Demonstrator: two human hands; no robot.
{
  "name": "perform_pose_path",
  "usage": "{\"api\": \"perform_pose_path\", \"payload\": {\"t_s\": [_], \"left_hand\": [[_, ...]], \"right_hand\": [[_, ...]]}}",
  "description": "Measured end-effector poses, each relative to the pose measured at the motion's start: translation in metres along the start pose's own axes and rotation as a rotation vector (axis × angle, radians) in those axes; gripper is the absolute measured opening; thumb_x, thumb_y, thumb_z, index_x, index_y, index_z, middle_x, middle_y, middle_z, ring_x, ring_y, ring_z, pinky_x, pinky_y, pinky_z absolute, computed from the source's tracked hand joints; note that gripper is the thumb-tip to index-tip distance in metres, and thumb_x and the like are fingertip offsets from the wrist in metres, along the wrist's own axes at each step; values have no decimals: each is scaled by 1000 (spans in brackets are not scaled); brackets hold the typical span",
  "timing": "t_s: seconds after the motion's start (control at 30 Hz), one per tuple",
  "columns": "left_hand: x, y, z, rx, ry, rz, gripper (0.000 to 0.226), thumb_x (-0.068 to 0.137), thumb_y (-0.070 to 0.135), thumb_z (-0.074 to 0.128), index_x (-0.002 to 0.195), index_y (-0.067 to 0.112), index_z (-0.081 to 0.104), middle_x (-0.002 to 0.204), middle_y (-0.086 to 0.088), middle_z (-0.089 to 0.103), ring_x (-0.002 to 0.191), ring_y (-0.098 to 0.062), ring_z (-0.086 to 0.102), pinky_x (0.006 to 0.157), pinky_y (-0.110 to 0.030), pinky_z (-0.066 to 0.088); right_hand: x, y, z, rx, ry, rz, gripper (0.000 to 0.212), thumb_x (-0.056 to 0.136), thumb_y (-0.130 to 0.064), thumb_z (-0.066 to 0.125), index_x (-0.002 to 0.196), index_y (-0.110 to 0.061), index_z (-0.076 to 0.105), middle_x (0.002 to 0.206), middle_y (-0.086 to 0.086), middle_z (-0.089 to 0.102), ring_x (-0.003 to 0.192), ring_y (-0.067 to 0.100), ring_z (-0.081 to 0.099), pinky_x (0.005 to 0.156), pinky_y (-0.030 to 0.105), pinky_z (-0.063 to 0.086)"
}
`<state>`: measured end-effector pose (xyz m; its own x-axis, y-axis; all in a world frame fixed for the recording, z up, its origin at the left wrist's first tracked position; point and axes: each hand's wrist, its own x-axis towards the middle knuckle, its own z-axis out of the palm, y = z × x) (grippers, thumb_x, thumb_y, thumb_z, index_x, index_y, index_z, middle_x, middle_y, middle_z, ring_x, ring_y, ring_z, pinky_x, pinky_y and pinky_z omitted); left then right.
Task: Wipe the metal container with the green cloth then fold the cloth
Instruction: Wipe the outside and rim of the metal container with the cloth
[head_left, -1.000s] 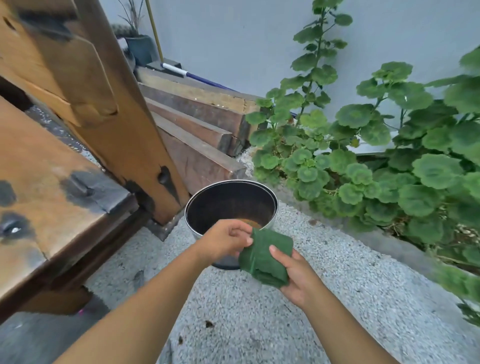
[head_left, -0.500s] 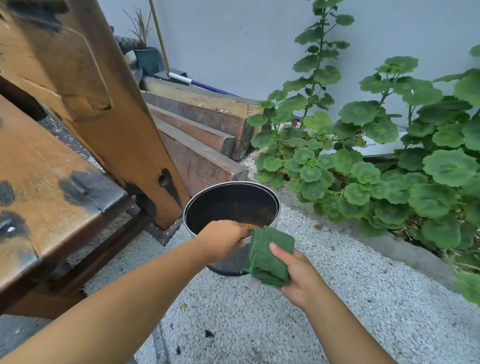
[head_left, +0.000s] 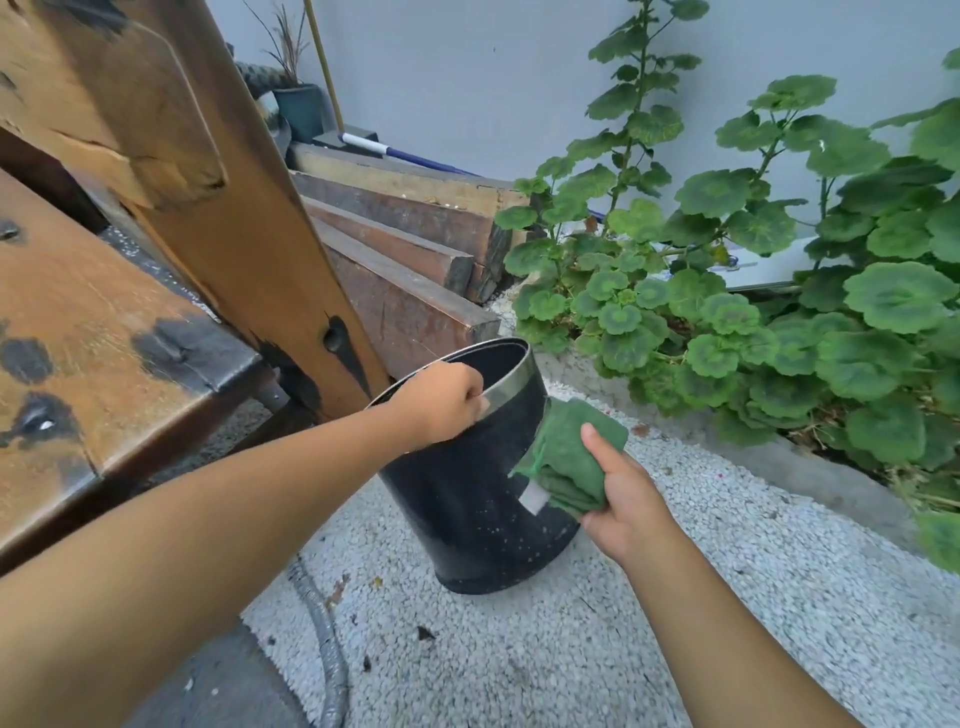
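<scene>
Gripping container (head_left: 467, 499) rim, left hand (head_left: 441, 402), right hand (head_left: 626, 499) pressing cloth (head_left: 569, 457)

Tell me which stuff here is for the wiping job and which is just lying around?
For the job:
dark round metal container
bunched green cloth

Just lying about:
stacked brown wooden beams
grey ribbed hose
blue-and-white pole
dark potted plant

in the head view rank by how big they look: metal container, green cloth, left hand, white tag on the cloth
1. metal container
2. green cloth and left hand: look about alike, so unranked
3. white tag, smallest
</scene>
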<state>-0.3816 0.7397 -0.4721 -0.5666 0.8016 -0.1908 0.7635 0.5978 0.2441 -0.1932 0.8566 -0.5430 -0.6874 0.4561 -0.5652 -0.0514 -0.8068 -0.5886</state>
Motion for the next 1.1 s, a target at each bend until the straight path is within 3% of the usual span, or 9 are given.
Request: {"api": "perform_pose_path", "payload": {"t_s": [0.1,0.23,0.43,0.63,0.73,0.83,0.87,0.97,1.1], "left_hand": [[-6,-9,1,-137,24,-129,28,99,22,55,79,3,61,80,-15,67,74,-31,60,63,-32,43],[-20,-19,21,-327,62,-302,40,99,20,59,63,10,44,55,-1,43,51,-14,39,47,-26,32],[-41,-23,62,-674,152,-375,36,102,20,50,70,13,36,63,-1,32,59,-18,34,61,-33,27],[-50,-18,78,-1168,236,-387,44,109,29,39,94,-3,66,83,-14,69,77,-21,66,65,-29,54],[-52,-17,81,-1159,263,-356,48,107,41,36,88,17,73,78,10,77,70,6,69,60,-9,51],[-48,-18,84,-1108,232,-342,53,105,48,39,93,6,70,88,-3,76,86,-14,71,77,-23,57],[-47,-20,86,-1125,229,-342,55,104,48,42,90,0,64,85,-14,70,80,-23,68,74,-23,57],[-50,-28,85,-1064,266,-315,43,100,42,54,73,9,45,65,0,40,55,-6,41,49,-12,36],[-53,-45,91,-942,301,-307,45,97,19,65,63,24,37,43,24,45,41,7,44,45,-5,33]], "right_hand": [[-1,5,5,-19,-43,-6,31,93,-23,70,121,-10,69,112,16,77,100,32,75,79,44,61],[-1,14,17,-51,-78,-6,24,91,-20,72,113,-12,71,104,13,79,88,29,78,65,39,64],[7,44,51,-148,-133,-1,18,90,-16,73,108,-11,72,97,13,80,84,28,78,62,37,62],[13,74,61,-591,-41,-229,31,83,-25,83,112,-18,72,101,2,79,92,23,76,83,43,62],[15,81,62,-775,38,-302,28,81,-34,82,106,-24,72,99,-4,76,91,16,73,85,40,60],[20,80,61,-891,67,-327,30,82,-41,79,106,-24,71,97,-7,75,87,11,71,73,29,57],[21,79,60,-937,70,-336,31,83,-42,78,106,-24,70,97,-6,74,85,11,71,71,28,56],[27,82,56,-1014,72,-315,32,84,-44,76,106,-22,69,96,-5,73,85,13,70,74,33,58],[36,85,40,-1127,157,-266,36,83,-49,75,104,-21,66,96,-4,71,84,16,69,77,36,58]]}}
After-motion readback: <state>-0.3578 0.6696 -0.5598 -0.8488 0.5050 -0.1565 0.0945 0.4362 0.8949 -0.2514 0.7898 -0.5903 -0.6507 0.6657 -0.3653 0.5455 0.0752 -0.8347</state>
